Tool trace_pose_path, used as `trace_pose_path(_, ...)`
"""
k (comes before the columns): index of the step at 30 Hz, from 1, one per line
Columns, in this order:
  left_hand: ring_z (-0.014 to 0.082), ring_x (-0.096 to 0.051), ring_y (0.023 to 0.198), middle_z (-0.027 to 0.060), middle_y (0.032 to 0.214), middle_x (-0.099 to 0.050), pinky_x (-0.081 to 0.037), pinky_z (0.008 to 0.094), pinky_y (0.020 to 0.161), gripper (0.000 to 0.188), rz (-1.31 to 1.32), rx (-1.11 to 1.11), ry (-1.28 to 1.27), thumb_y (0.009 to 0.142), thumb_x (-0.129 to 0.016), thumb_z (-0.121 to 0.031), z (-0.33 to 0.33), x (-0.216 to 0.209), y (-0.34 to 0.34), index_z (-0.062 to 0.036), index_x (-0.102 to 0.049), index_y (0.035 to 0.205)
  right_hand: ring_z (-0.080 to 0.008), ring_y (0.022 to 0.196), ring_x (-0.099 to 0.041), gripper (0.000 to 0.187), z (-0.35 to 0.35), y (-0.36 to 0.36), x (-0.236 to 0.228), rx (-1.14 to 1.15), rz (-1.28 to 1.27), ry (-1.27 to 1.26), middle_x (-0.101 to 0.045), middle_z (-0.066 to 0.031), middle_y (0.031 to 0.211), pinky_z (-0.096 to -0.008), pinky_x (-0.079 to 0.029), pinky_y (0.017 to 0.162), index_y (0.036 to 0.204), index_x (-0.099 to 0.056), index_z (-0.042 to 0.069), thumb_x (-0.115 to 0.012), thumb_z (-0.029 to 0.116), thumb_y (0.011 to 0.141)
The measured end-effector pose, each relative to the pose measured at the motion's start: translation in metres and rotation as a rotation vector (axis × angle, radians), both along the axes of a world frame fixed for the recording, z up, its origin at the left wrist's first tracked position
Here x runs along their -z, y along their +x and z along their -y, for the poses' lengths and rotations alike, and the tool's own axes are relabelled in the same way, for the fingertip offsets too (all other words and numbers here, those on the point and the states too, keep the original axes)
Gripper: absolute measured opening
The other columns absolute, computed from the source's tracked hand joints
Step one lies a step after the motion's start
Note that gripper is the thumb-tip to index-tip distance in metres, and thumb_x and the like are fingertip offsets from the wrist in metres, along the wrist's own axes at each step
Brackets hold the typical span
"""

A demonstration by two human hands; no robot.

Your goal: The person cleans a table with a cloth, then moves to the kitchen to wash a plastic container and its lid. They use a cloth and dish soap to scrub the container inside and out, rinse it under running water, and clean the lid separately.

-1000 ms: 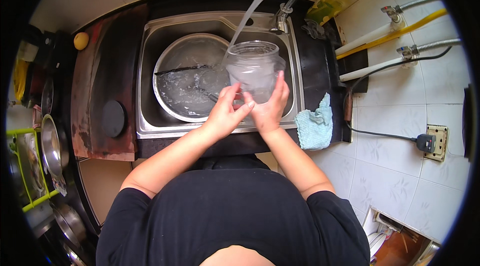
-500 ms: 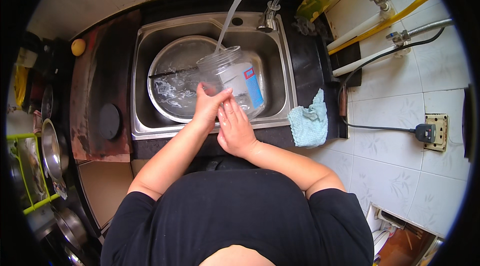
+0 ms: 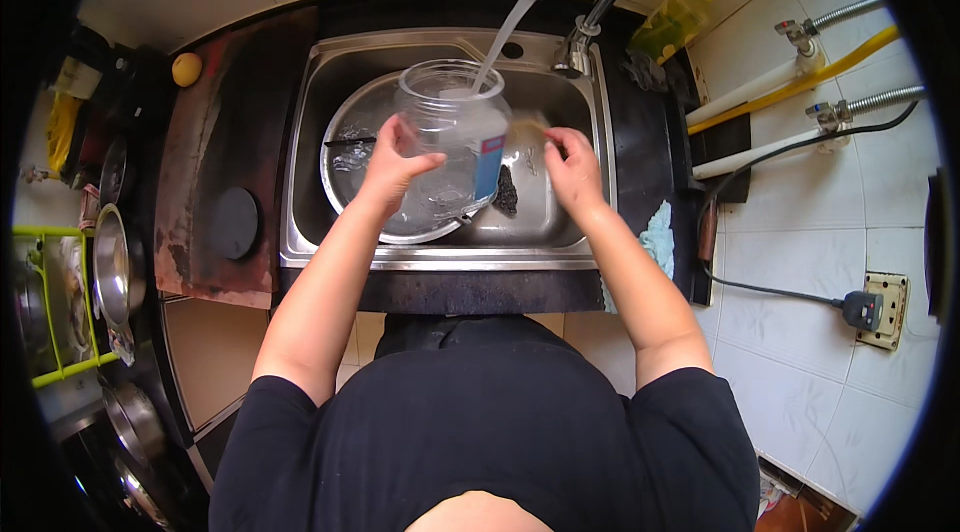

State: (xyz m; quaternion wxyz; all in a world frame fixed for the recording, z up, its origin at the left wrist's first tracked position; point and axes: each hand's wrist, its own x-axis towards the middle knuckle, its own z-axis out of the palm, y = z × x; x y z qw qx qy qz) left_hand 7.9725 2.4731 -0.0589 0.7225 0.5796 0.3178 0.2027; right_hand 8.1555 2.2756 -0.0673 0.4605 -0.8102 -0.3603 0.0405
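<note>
A clear wide-mouthed jar (image 3: pixel 450 147) with a blue and red label stands nearly upright over the sink, tilted a little. My left hand (image 3: pixel 395 170) grips its left side, the thumb across the front and the other fingers partly hidden behind. Water from the faucet (image 3: pixel 590 7) runs into the jar's mouth. To the right of the jar, my right hand (image 3: pixel 575 170) is closed, pinching a thin brownish thing (image 3: pixel 530 127) too blurred to name. A dark, rough-looking clump (image 3: pixel 507 194) lies in the sink beneath, between the jar and my right hand.
A round metal basin (image 3: pixel 345 167) sits in the sink (image 3: pixel 450 260), behind the jar. Left of it are a stained board (image 3: pixel 200 222), a black disc (image 3: pixel 237 224) and a round yellowish thing (image 3: pixel 186 70). A light blue cloth (image 3: pixel 657 237) lies right, near a yellow-green bottle (image 3: pixel 680 17).
The jar has turned more upright, its mouth now under the stream. My right hand has left my left hand and moved right, pinching the brownish thing. The dark clump has come into view.
</note>
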Motion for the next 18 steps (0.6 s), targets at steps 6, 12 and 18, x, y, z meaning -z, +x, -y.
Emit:
trace_pose_path(6,0.0288,-0.032,0.128,0.0209,0.135,-0.034,-0.025,0.0348,0.105,0.104,-0.073,0.028,0.286,0.053,-0.083,-0.017,0.0,0.012,0.014,0.0037,-0.022,0.135,-0.0181,0.085,-0.059,0.027,-0.034,0.068,0.007,0.026,-0.19,0.017,-0.062,-0.0119,0.096,-0.0282,-0.046,0.077,0.103,-0.061,0.0,-0.056,0.017,0.083)
trace_pose_path(12,0.0259,-0.037,0.123,0.0174,0.132,-0.037,-0.028,0.0352,0.104,0.104,0.016,0.07,0.163,0.05,-0.08,-0.011,0.024,0.003,-0.004,0.0036,-0.021,0.135,-0.0183,0.096,-0.056,0.035,-0.056,0.108,-0.002,-0.213,-0.313,0.168,-0.06,-0.0108,0.104,-0.0283,-0.043,0.085,0.113,-0.056,-0.002,-0.057,0.018,0.084)
trace_pose_path(18,0.0255,-0.037,0.121,0.014,0.131,-0.034,-0.03,0.0377,0.103,0.104,0.016,0.119,0.147,0.051,-0.078,-0.007,0.052,-0.011,-0.014,-0.0017,-0.019,0.136,-0.0225,0.087,-0.059,0.022,-0.035,0.176,-0.045,0.204,0.094,0.261,-0.062,-0.0138,0.092,-0.0322,-0.046,0.079,0.099,-0.062,0.002,-0.056,0.017,0.083)
